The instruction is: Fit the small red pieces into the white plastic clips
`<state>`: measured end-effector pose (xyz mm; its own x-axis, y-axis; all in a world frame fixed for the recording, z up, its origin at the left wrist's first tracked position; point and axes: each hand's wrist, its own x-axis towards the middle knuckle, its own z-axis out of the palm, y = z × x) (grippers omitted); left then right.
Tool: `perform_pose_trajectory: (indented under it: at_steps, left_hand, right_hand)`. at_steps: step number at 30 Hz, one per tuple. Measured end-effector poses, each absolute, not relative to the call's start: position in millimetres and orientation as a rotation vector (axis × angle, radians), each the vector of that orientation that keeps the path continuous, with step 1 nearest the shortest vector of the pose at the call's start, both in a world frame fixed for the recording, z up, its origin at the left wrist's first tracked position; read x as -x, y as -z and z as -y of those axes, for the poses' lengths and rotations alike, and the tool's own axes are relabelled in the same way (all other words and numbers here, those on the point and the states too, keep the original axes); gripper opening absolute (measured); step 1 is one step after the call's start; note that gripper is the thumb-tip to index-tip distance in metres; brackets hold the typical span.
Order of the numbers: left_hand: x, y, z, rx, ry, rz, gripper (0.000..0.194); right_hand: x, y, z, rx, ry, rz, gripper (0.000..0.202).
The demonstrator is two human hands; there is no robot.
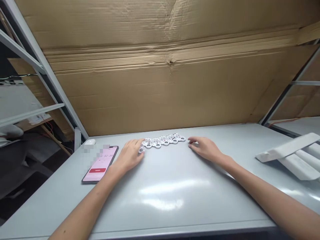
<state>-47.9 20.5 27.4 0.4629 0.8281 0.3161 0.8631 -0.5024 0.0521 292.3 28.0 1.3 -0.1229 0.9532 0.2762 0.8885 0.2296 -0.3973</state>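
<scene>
Several small white plastic parts [163, 140] with round holes lie in a row at the far middle of the grey table [170, 186]. My left hand [130, 155] rests palm down at the row's left end, its fingertips touching one white part [141, 149] that sits slightly apart from the row. My right hand [203, 147] lies flat on the table just right of the row, fingers pointing toward it and pinched on something small; what it is I cannot make out.
A phone [100, 163] with a pink timer screen lies left of my left hand, a white earbud case [89, 142] behind it. White foam or plastic pieces [291, 155] sit at the right edge. A cardboard sheet [170, 83] walls the back. Metal shelf posts stand on both sides.
</scene>
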Motion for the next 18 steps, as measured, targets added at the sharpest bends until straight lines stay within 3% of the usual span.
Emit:
perform_pose_trajectory:
  at_steps: [9, 15, 18]
  left_hand:
    - [44.5, -20.0, -26.1, 2.442, 0.278, 1.723, 0.047]
    - [31.3, -31.7, -8.9, 2.327, 0.152, 1.852, 0.023]
    - [22.8, -28.9, -1.1, 2.34, 0.116, 1.898, 0.034]
  right_hand:
    - [-287.3, -0.6, -24.3, 1.625, -0.063, 2.108, 0.033]
    - [-265.7, -0.5, -10.8, 1.222, -0.133, 2.381, 0.034]
    - [-255.7, 3.2, -5.3, 1.125, -0.16, 2.456, 0.039]
